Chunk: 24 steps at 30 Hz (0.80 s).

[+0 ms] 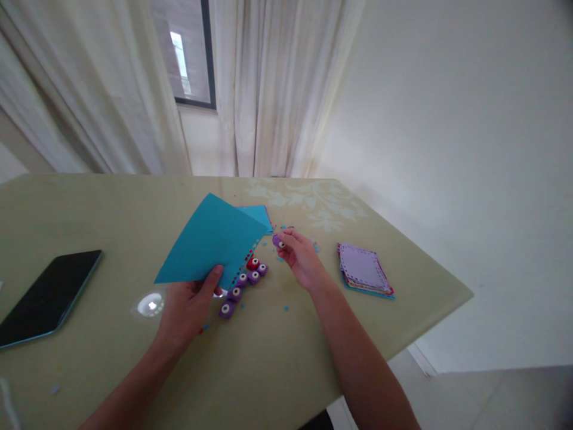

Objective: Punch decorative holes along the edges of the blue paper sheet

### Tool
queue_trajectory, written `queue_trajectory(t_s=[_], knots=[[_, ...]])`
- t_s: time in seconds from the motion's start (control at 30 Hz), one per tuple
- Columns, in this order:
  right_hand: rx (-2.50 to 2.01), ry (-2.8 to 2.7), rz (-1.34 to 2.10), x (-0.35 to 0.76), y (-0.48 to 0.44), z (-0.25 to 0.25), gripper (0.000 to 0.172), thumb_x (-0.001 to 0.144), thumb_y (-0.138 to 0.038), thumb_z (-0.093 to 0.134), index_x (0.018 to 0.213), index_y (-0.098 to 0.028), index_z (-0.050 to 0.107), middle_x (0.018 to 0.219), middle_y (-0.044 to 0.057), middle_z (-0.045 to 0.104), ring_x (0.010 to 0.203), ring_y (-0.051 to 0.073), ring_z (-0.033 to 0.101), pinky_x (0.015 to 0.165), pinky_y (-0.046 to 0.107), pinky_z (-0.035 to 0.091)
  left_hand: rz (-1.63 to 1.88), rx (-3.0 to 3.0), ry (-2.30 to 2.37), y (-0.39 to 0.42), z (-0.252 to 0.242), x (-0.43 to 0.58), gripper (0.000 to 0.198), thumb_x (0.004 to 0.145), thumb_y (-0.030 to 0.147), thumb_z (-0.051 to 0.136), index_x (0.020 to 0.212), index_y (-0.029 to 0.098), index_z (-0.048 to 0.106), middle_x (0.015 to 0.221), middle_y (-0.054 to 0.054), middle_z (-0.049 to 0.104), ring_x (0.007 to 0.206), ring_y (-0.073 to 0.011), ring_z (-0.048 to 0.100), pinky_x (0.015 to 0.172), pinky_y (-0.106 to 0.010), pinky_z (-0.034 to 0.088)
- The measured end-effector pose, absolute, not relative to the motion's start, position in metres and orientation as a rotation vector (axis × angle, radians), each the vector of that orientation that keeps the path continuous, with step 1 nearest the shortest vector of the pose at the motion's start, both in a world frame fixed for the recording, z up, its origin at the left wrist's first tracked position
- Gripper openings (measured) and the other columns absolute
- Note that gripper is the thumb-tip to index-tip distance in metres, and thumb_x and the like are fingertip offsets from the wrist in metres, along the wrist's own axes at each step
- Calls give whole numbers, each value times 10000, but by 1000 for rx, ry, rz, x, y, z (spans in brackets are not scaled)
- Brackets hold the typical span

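Observation:
My left hand (pixel 190 304) grips a blue sheet of paper (pixel 210 239) by its near edge, thumb on top. A row of small punched holes runs along the sheet's right edge. Between the fingertips of my right hand (pixel 302 260) is a small purple craft punch (pixel 278 240), held just right of the sheet. Below the sheet, several purple craft punches (pixel 236 293) and a red punch (pixel 253 263) stand in a cluster on the table. Another blue sheet (pixel 257 215) lies partly hidden behind the held one.
A stack of coloured sheets with punched edges (pixel 364 269) lies to the right on the table (pixel 134 221). At the left is a dark tablet (pixel 49 295). Tiny paper bits (pixel 286 308) are scattered around the punches. The table's right edge slants near a white wall.

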State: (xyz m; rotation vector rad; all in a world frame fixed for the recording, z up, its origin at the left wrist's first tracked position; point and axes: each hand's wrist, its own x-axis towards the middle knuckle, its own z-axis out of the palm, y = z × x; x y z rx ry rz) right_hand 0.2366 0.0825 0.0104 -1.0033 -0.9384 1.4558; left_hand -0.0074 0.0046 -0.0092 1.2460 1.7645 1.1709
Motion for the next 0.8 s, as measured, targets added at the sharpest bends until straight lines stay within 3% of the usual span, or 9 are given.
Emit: queue_trajectory(t_s=[0.37,0.53,0.7,0.8], knots=[[-853,-817,1661,217,74,3,438,694,-496,1006,973,-226,804,841,-21,755,689,97,674,661,205,595,1164,1264,1754,4,-16,-8,519,769,751,659,614,256,669,612,-56,722,600,-264,671,599,-359,495],[-829,-764,1690,214,72,5,477,613,-486,1048,903,-222,777,769,-45,727,683,102,686,656,203,592,1164,1270,1721,3,-11,-5,506,760,744,664,621,257,657,600,-47,708,582,-253,663,577,-347,493],[-793,-787,1677,212,70,6,496,584,-374,1076,944,-219,771,869,-42,767,712,86,668,685,194,572,1117,1294,1734,2,-6,-2,518,758,743,639,598,251,652,580,-48,698,538,-229,619,539,-335,473],[-819,-812,1652,211,70,5,485,602,-422,1067,923,-217,765,838,-43,747,713,90,649,645,195,531,1107,1319,1728,1,-6,-1,526,769,744,626,582,252,638,567,-48,685,536,-227,610,520,-329,467]])
